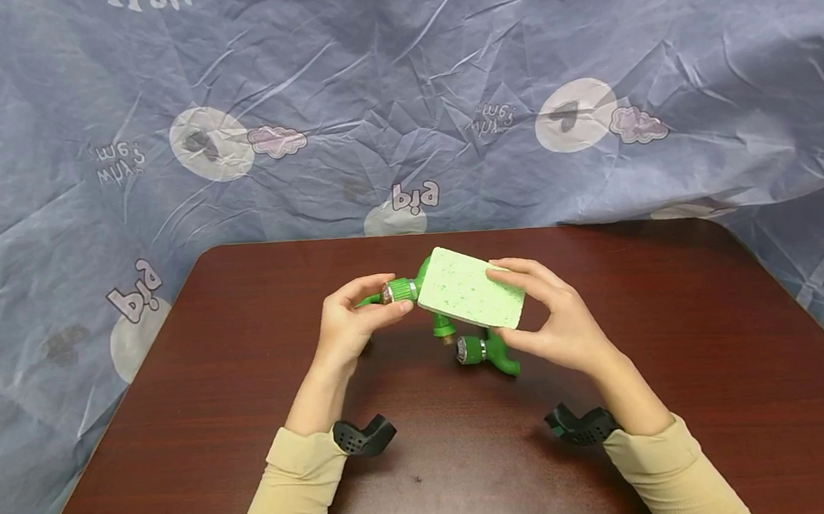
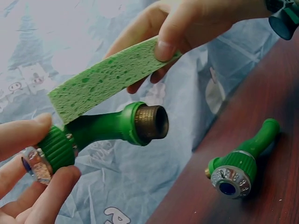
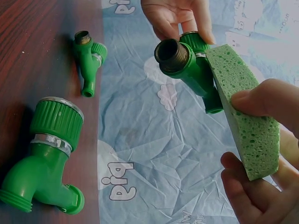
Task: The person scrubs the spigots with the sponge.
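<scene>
My left hand (image 1: 349,324) pinches the ribbed green knob of a green plastic faucet (image 2: 100,129) between thumb and fingers, holding it up above the table. The faucet's brass threaded end points away from that hand in the left wrist view. A light green sponge (image 1: 470,288) is in my right hand (image 1: 561,323), thumb on one face and fingers on the other. One end of the sponge lies against the faucet's body beside the knob, covering part of it in the head view. Below the hands, a second green faucet (image 1: 493,351) lies on the table.
A third green faucet (image 3: 88,63) lies farther off on the dark red-brown table (image 1: 435,472), mostly behind my left hand in the head view. Wrinkled blue-grey cloth (image 1: 395,91) with printed pictures hangs behind the table. Black bands (image 1: 365,436) are on both wrists.
</scene>
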Demonstrator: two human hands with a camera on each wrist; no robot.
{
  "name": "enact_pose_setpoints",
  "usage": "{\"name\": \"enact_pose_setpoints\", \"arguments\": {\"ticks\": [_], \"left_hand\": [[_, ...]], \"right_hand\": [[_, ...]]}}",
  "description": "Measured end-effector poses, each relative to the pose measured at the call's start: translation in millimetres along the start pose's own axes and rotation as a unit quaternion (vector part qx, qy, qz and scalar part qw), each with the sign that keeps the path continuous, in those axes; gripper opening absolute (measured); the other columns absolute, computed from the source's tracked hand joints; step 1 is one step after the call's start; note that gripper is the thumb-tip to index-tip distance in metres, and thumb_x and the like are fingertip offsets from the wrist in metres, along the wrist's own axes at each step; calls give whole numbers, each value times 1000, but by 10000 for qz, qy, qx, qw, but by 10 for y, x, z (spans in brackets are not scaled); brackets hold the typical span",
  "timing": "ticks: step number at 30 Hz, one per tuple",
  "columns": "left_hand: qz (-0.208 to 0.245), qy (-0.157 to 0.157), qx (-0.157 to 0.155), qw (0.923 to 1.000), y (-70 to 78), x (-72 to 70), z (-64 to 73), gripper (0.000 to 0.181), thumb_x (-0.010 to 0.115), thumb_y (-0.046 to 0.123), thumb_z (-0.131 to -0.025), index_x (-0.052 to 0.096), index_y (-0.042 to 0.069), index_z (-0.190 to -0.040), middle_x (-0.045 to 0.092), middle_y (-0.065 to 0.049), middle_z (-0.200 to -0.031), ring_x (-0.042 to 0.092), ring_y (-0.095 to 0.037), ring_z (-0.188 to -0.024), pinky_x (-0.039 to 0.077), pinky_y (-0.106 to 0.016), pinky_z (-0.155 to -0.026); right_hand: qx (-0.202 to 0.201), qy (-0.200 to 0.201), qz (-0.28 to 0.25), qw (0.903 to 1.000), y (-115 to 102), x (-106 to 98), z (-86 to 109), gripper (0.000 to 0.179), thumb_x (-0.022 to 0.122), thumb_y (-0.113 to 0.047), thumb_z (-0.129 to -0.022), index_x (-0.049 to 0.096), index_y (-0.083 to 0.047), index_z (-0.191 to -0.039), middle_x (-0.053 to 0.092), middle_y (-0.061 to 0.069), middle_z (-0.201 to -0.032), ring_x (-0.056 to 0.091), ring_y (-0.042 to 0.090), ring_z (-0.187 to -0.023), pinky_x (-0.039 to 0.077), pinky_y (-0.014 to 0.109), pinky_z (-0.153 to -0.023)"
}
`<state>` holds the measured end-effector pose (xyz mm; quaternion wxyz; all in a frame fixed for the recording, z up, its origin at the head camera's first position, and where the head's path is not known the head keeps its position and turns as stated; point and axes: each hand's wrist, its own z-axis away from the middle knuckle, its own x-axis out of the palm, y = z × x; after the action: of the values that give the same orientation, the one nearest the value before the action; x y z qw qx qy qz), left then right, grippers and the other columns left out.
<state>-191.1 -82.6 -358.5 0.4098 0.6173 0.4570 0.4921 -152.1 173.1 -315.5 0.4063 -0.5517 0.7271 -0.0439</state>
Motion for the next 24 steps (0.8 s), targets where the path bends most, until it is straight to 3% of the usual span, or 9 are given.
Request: {"name": "enact_pose_setpoints", "arguments": {"ticks": [7, 10, 14, 18, 21, 24], "left_hand": [[-114, -287, -47, 9995, 16, -28, 2, 49, 74, -11, -69, 60, -6, -116, 66, -5, -98, 66, -15, -67, 56, -30, -68], [90, -315, 20, 9995, 17, -23, 0, 44, 72, -12, -72, 60, -6, -114, 65, -8, -97, 67, -19, -69, 57, -38, -70], [296, -158, 91, 9994, 22, -16, -11, 41, 69, -13, -74, 59, -7, -114, 65, -10, -98, 69, -20, -71, 53, -52, -75], [320, 127, 39, 9994, 42, -26, -17, 39, 71, -11, -75, 62, -3, -112, 65, -10, -99, 69, -17, -70, 55, -48, -73], [405, 193, 24, 9990, 52, -31, -16, 38, 71, -11, -75, 63, -1, -111, 66, -11, -99, 69, -18, -69, 57, -41, -69], [448, 126, 51, 9989, 49, -24, -14, 40, 70, -12, -75, 60, -5, -113, 65, -11, -98, 69, -18, -68, 56, -44, -70]], "right_hand": [[-136, 124, -25, 9998, -14, 12, -7, 60, 76, 16, -57, 59, 10, -114, 55, 25, -120, 52, 29, -112, 38, 18, -93], [-167, 150, -51, 9997, 40, 38, 11, 61, 77, 15, -58, 60, 7, -116, 55, 23, -121, 52, 27, -112, 38, 18, -93], [-98, -173, -119, 9997, 234, 28, 78, 64, 79, 7, -61, 60, -1, -122, 54, 13, -127, 50, 23, -116, 38, 20, -94], [73, -453, -27, 9989, 351, -56, 118, 66, 79, 4, -63, 60, -8, -125, 53, 6, -129, 49, 19, -118, 38, 20, -94], [127, -49, 234, 9996, 313, -110, 97, 67, 79, 10, -59, 61, -3, -122, 55, 11, -126, 50, 16, -115, 37, 16, -91], [45, 541, 320, 9980, 194, -113, 47, 64, 77, 16, -56, 61, 5, -116, 55, 20, -121, 51, 15, -112, 38, 16, -89]]}}
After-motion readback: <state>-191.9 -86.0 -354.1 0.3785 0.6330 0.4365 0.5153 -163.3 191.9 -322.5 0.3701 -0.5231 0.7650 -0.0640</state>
